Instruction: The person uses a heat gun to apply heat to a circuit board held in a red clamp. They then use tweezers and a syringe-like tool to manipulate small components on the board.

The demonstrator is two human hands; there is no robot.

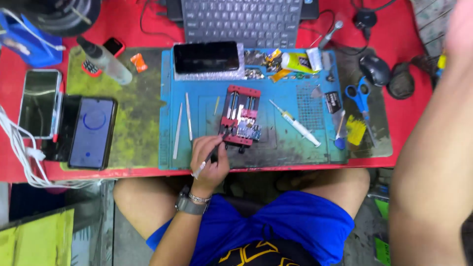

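- Left hand [209, 160] pinches a thin pen-like tool [206, 165], tip angled toward the lower-left corner of the red board clamp [240, 116], which sits mid-mat on the blue work mat [295, 148].
- Small circuit board [245, 129] is held in the clamp; the tool tip looks to be right at its edge, though contact is too small to confirm.
- Right arm is raised along the frame's right edge; the right hand [460, 29] is blurred and cut off, so I cannot tell whether it is spread or closed.
- Risk, as I judge it: with only one hand down, the tip could skid across the board if the clamp shifts.
- Loose tweezers [183, 120] and syringe [295, 123] lie near enough to be nudged.
- Surface: red table [409, 93], crowded; phones [91, 132] at left, blue scissors [361, 96] and mouse [374, 69] at right, keyboard [241, 19] at the back.
- Room: mostly hidden beyond the table.
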